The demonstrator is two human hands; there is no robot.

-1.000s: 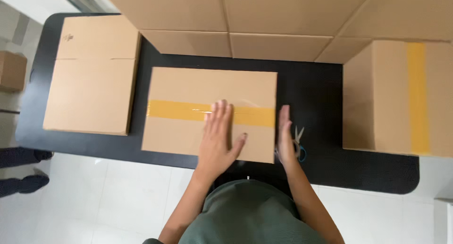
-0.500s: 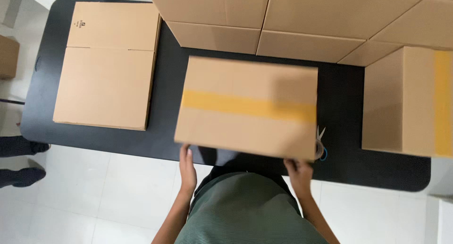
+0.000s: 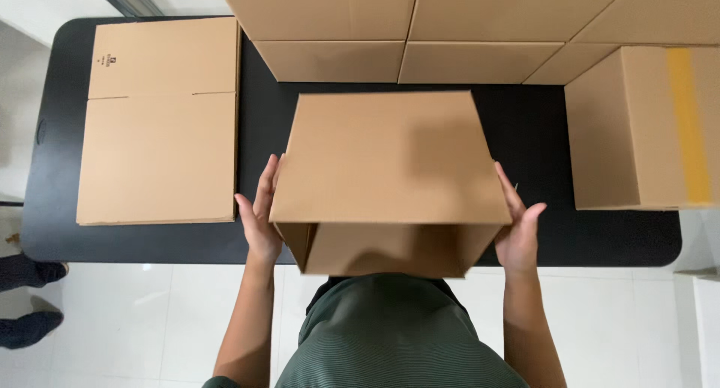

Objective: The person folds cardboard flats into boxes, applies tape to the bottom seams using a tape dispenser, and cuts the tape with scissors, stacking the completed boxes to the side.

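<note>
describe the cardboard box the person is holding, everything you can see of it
The cardboard box is plain brown corrugated board, lifted above the black table and tipped so one broad blank side faces the camera. Its open end faces the person, showing a shadowed inside. No tape shows on the visible faces. The left hand presses flat on its left side, the right hand on its right; nothing else touches it.

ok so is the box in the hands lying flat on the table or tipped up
Tipped up. The box is held off the black table between the left hand and right hand, its open side turned toward the person.
</note>
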